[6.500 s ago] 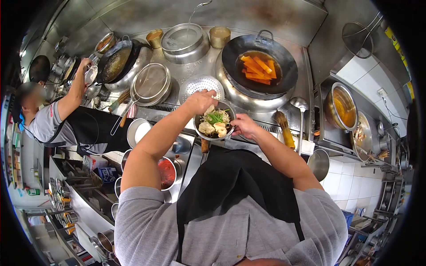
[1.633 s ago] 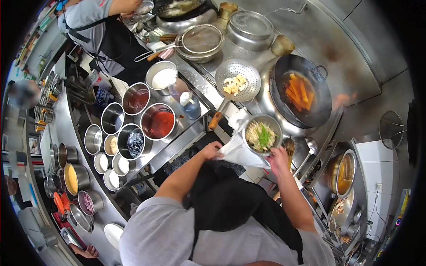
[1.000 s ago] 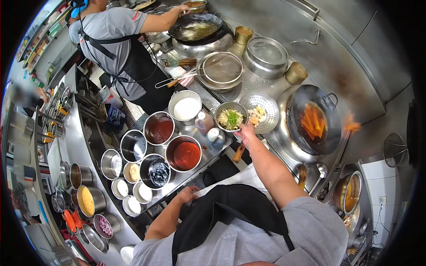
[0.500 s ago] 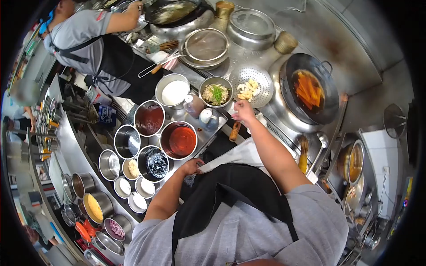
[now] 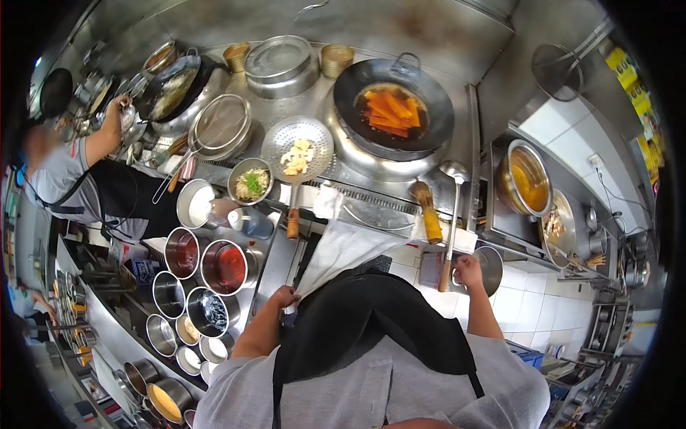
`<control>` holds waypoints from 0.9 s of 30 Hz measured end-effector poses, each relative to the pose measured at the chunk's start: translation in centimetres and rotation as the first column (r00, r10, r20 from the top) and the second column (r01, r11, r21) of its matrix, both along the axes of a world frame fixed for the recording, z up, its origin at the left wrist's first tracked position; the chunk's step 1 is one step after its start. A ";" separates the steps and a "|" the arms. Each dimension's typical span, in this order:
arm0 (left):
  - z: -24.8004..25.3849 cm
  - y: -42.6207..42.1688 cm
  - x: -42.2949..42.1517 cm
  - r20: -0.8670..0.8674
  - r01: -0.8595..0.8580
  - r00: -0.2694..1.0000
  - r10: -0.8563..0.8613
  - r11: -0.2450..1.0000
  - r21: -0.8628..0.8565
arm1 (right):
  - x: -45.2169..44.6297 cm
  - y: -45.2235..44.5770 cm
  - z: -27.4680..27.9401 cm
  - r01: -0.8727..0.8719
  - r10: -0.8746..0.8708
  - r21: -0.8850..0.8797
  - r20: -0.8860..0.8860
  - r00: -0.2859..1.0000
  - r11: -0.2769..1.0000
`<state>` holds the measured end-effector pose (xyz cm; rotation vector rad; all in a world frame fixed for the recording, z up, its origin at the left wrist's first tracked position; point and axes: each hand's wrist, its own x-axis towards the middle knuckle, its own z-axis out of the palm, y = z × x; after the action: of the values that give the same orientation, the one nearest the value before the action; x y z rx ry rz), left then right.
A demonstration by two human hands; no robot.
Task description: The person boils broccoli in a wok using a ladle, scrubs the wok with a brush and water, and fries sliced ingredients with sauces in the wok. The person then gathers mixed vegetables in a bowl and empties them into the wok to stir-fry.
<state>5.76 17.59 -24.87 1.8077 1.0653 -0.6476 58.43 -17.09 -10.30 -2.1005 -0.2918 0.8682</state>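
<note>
My left hand (image 5: pixel 286 297) is closed on a corner of a white cloth (image 5: pixel 343 247), which stretches up to the stove edge. My right hand (image 5: pixel 468 272) is just right of the wooden handle of a ladle (image 5: pixel 456 193), its fingers loosely curved and apart, with nothing seen in them. A brush (image 5: pixel 427 211) lies left of the ladle. On the stove, a black wok (image 5: pixel 346 93) holds orange strips in dark liquid. A perforated skimmer (image 5: pixel 275 146) carries pale yellow pieces. Beside it stands a metal bowl (image 5: pixel 250 180) of pale shreds with green on top.
Pots of red sauces (image 5: pixel 227 267), white and dark contents stand at the left, near squeeze bottles (image 5: pixel 250 223). A co-worker (image 5: pixel 107 193) is at another wok at the upper left. At the right is a basin of amber liquid (image 5: pixel 529 182). A round strainer (image 5: pixel 223 123) rests on the stove.
The bowl of shreds was carried left, set down beside the skimmer and let go. My right hand has moved right to the ladle handle. My left hand took hold of the cloth.
</note>
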 end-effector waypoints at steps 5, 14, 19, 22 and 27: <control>1.6 1.4 6.1 -0.033 -0.058 0.998 0.057 0.997 -0.041 | -1.0 -3.8 -1.4 0.205 -0.181 0.099 -0.212 0.960 0.974; 16.8 -10.6 24.7 0.418 -0.265 0.683 0.599 0.736 -0.623 | -13.6 11.2 -5.8 -0.722 0.694 0.425 0.253 0.674 0.546; 20.5 -8.0 22.3 0.615 -0.315 0.689 0.382 0.923 -0.220 | -13.4 15.7 -3.6 -0.627 0.540 0.344 0.320 0.778 0.699; 18.8 -5.9 16.0 0.587 -0.437 0.655 0.477 0.872 -0.221 | -10.4 11.6 -2.6 -0.551 0.463 0.220 0.348 0.815 0.805; 14.3 -8.9 3.1 0.533 -0.492 0.708 0.463 0.865 -0.097 | -5.6 1.4 -4.4 0.116 -0.014 -0.137 0.588 0.809 0.984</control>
<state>8.90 8.66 -10.62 1.5147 1.0876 0.2149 52.87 -15.73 -14.69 -2.4868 -0.4759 0.1758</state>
